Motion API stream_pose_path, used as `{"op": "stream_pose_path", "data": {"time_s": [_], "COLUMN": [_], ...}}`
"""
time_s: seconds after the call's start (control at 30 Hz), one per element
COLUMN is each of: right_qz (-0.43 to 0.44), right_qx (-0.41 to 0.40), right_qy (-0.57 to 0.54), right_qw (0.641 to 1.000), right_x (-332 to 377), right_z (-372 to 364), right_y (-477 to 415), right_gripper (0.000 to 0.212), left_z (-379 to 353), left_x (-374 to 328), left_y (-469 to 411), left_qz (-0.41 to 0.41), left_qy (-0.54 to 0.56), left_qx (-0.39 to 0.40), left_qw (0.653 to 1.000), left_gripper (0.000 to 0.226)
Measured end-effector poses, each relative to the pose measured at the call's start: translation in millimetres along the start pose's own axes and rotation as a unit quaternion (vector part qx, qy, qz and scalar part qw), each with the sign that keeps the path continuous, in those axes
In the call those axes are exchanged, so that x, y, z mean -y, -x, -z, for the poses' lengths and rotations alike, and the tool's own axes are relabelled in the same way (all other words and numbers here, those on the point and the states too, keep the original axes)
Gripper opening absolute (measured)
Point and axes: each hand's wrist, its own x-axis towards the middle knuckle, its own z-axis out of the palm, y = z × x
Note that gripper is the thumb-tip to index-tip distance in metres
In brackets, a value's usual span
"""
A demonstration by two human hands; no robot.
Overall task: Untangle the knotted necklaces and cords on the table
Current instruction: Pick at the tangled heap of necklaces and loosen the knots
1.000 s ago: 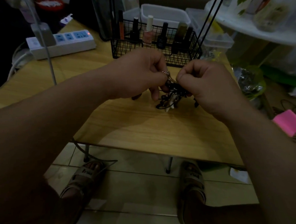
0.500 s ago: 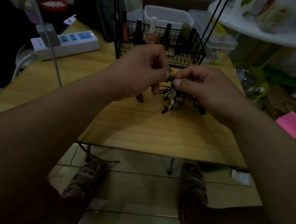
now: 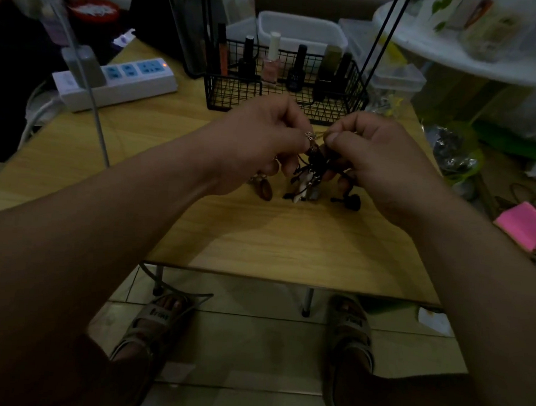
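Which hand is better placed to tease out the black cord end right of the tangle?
Probably the right hand: the black cord end sits just below its fingers, while the left hand pinches the tangle as anchor.

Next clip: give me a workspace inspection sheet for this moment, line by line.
Surface: wooden table, dimly lit.
Job's things: tangle of cords and necklaces hanging from both hands, pendants dangling near the table.
Clutter: wire basket of nail polish bottles; plastic containers behind.
Grippers: left hand and right hand both pinch the tangle's top.
Cables: power strip with plugged adapter; a cable crosses the table.
Surroundings: pink item at right; tiled floor and sandalled feet below.
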Motion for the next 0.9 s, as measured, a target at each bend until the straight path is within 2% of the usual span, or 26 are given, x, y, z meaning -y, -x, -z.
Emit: {"op": "stream_pose_path", "data": {"time_s": [0.17, 0.27, 0.33, 0.47, 0.53, 0.9], "right_qz": [-0.002, 0.024, 0.053, 0.075, 0.084, 0.104], "right_qx": [0.038, 0.031, 0.03, 0.055, 0.051, 0.037], "right_qy": [-0.009, 0.003, 0.021, 0.075, 0.095, 0.106], "right_qw": [0.999, 0.999, 0.998, 0.993, 0.991, 0.988], "right_x": [-1.5, -0.5, 0.6, -1.5, -3.7, -2.8], "right_z": [5.4, 5.9, 7.9, 9.4, 8.6, 6.1], "right_y": [0.0, 2.5, 3.3, 3.3, 3.1, 4.7], "right_gripper": [0.003, 0.013, 0.015, 0.002, 0.004, 0.009], "left_z": [0.9, 1.3, 2.6, 4.0, 4.9, 5.2], "left_x": [0.9, 1.2, 1.1, 0.7, 0.7, 2.0], "left_y": [-2.0, -3.2, -3.8, -3.2, -2.8, -0.9], "left_qz": [0.017, 0.024, 0.029, 0.028, 0.026, 0.004], "left_qy": [0.081, 0.092, 0.091, 0.102, 0.103, 0.054], "left_qx": [0.011, 0.0, -0.007, -0.009, -0.006, -0.017], "left_qw": [0.996, 0.995, 0.995, 0.994, 0.994, 0.998], "left_gripper": [0.02, 0.02, 0.02, 0.021, 0.021, 0.021]}}
